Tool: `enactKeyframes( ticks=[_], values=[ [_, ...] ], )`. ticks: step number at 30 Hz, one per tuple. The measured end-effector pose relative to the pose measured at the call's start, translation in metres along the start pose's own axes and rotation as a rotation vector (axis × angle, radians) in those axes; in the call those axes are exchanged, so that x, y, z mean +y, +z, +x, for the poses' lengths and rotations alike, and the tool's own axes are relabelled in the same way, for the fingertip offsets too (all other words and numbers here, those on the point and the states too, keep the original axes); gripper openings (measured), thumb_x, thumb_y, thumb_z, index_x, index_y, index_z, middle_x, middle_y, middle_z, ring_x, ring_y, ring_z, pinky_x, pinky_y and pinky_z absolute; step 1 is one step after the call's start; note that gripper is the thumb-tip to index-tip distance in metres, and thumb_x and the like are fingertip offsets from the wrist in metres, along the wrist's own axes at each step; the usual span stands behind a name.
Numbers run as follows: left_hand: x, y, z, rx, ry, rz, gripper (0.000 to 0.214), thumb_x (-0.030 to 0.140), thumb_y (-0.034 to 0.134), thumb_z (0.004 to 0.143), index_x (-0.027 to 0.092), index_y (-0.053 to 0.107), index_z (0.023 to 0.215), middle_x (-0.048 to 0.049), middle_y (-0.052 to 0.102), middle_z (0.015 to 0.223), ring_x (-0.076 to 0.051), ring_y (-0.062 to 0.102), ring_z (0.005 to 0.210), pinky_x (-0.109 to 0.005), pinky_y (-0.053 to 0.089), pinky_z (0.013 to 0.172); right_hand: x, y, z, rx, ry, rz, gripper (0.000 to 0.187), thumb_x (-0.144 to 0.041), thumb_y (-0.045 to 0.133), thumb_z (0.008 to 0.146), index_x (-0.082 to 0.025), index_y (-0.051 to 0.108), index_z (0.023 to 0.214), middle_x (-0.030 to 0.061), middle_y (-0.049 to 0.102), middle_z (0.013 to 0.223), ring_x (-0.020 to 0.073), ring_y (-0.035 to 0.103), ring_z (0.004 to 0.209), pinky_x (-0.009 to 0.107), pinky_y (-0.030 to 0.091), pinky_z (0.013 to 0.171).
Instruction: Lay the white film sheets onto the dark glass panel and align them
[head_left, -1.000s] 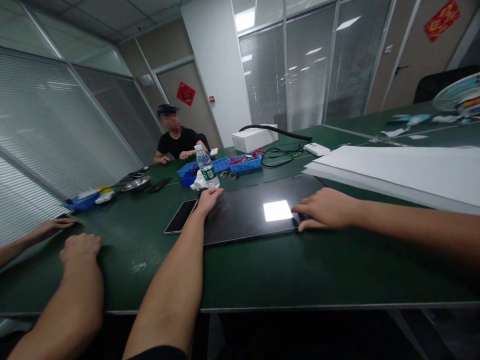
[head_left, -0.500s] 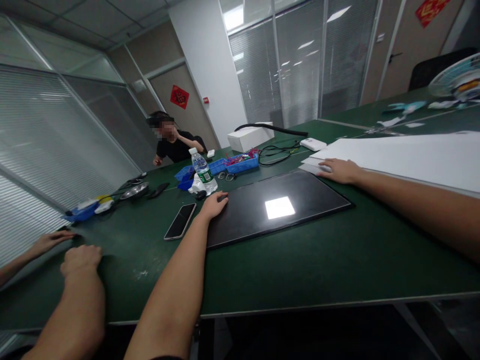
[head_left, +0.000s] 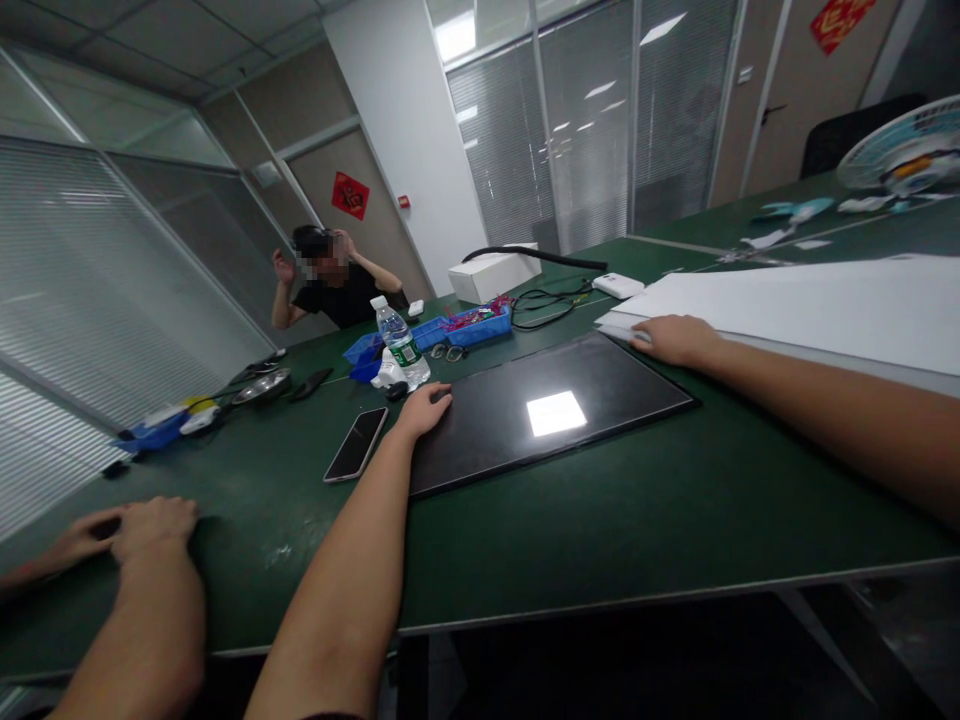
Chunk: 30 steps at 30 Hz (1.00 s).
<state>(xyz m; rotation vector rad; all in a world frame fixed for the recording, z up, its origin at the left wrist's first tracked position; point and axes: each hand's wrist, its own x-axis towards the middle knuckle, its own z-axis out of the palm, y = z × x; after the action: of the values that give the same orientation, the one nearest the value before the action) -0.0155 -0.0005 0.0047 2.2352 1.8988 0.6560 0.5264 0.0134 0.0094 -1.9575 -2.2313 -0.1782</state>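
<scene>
A flat black screen panel [head_left: 495, 425] with a glossy face lies on the green table, a bright ceiling light mirrored in it. My left hand [head_left: 424, 410] is closed over the panel's left edge, and some of its fingers are hidden. Off the panel's far right corner, my right hand [head_left: 679, 342] rests palm down with its fingers stretched onto the corner of a stack of large white sheets [head_left: 810, 300]. Just left of my left hand lies a phone [head_left: 357, 445] with a dark display.
Beyond the panel stand a water bottle [head_left: 401, 345], blue bins [head_left: 480, 328] and a white box [head_left: 495, 275]; a black cable [head_left: 544, 305] lies beside them. At lower left are another person's hands [head_left: 154, 525]. Across the table sits a person [head_left: 337, 285]. A fan [head_left: 911, 150] is at far right.
Both my hands keep their places on the panel and sheets. The neighbouring person's two hands have come together. Across the table, the seated person has raised both hands to the head. The view shifts slightly.
</scene>
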Motion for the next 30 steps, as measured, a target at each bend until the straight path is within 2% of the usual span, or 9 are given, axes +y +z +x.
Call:
enactKeyframes(
  ticks=[3, 6, 13, 17, 20, 22, 24, 27, 30],
  values=[
    [-0.002, 0.002, 0.001, 0.006, -0.001, -0.002, 0.039, 0.039, 0.065, 0.093, 0.026, 0.073, 0.129, -0.0058, 0.064, 0.148, -0.029, 0.058, 0.139, -0.039, 0.04, 0.121, -0.008, -0.01, -0.011, -0.015, -0.037, -0.049, 0.052, -0.059, 0.051, 0.101, -0.014, 0.065, 0.123, 0.0117, 0.066, 0.119, 0.0184, 0.063, 0.106, 0.042, 0.053, 0.097],
    [-0.004, 0.003, 0.002, 0.013, 0.004, -0.004, 0.039, 0.041, 0.065, 0.094, 0.026, 0.073, 0.129, -0.0062, 0.064, 0.148, -0.029, 0.057, 0.139, -0.04, 0.04, 0.121, -0.016, -0.017, -0.018, -0.014, -0.041, -0.105, 0.042, -0.048, 0.058, 0.1, -0.014, 0.063, 0.124, 0.0109, 0.063, 0.123, 0.0183, 0.062, 0.11, 0.042, 0.054, 0.098],
    [-0.007, 0.006, 0.004, 0.012, 0.028, 0.001, 0.042, 0.04, 0.062, 0.095, 0.022, 0.072, 0.131, -0.0094, 0.063, 0.148, -0.029, 0.057, 0.139, -0.041, 0.039, 0.121, -0.035, -0.029, -0.02, 0.042, 0.071, -0.2, 0.041, -0.044, 0.063, 0.098, -0.011, 0.063, 0.122, 0.0113, 0.063, 0.121, 0.0198, 0.062, 0.11, 0.041, 0.055, 0.097],
    [-0.011, 0.008, 0.005, 0.012, 0.04, 0.002, 0.042, 0.041, 0.062, 0.095, 0.023, 0.072, 0.132, -0.0089, 0.063, 0.148, -0.03, 0.057, 0.14, -0.041, 0.04, 0.121, -0.04, -0.046, -0.028, 0.148, 0.138, -0.22, 0.041, -0.042, 0.057, 0.101, -0.011, 0.06, 0.127, 0.0123, 0.061, 0.123, 0.0203, 0.061, 0.11, 0.041, 0.054, 0.097],
    [-0.013, 0.009, 0.007, 0.015, 0.044, -0.003, 0.043, 0.042, 0.063, 0.094, 0.023, 0.073, 0.131, -0.0096, 0.063, 0.148, -0.031, 0.057, 0.139, -0.042, 0.04, 0.12, -0.052, -0.066, -0.035, 0.221, 0.137, -0.222, 0.035, -0.029, 0.043, 0.104, -0.005, 0.056, 0.125, 0.0194, 0.061, 0.117, 0.0257, 0.062, 0.107, 0.042, 0.05, 0.091],
    [-0.014, 0.009, 0.008, 0.018, 0.044, -0.009, 0.043, 0.042, 0.064, 0.094, 0.023, 0.073, 0.131, -0.0095, 0.064, 0.148, -0.031, 0.057, 0.139, -0.042, 0.04, 0.12, -0.069, -0.078, -0.042, 0.262, 0.095, -0.215, 0.035, -0.021, 0.034, 0.103, 0.0, 0.055, 0.121, 0.0255, 0.061, 0.113, 0.0309, 0.063, 0.104, 0.042, 0.047, 0.086],
    [-0.015, 0.01, 0.008, 0.02, 0.043, -0.015, 0.043, 0.042, 0.064, 0.093, 0.023, 0.073, 0.13, -0.009, 0.064, 0.148, -0.031, 0.057, 0.139, -0.042, 0.04, 0.12, -0.094, -0.085, -0.053, 0.279, 0.018, -0.199, 0.038, -0.021, 0.027, 0.103, -0.001, 0.055, 0.119, 0.0272, 0.062, 0.11, 0.0323, 0.064, 0.098, 0.041, 0.045, 0.081],
    [-0.016, 0.009, 0.008, 0.019, 0.045, -0.02, 0.043, 0.042, 0.064, 0.093, 0.023, 0.073, 0.131, -0.0092, 0.063, 0.148, -0.031, 0.057, 0.139, -0.042, 0.039, 0.121, -0.138, -0.081, -0.076, 0.234, -0.18, -0.159, 0.039, -0.027, 0.027, 0.104, -0.008, 0.059, 0.115, 0.022, 0.065, 0.104, 0.0274, 0.065, 0.087, 0.036, 0.042, 0.076],
    [-0.015, 0.009, 0.007, 0.012, 0.05, -0.021, 0.043, 0.042, 0.063, 0.094, 0.023, 0.073, 0.132, -0.0093, 0.063, 0.149, -0.031, 0.056, 0.14, -0.042, 0.039, 0.121, -0.18, -0.063, -0.104, 0.137, -0.434, -0.103, 0.033, -0.033, 0.037, 0.103, -0.016, 0.065, 0.108, 0.0139, 0.069, 0.1, 0.0212, 0.064, 0.079, 0.032, 0.041, 0.072]
  ],
)
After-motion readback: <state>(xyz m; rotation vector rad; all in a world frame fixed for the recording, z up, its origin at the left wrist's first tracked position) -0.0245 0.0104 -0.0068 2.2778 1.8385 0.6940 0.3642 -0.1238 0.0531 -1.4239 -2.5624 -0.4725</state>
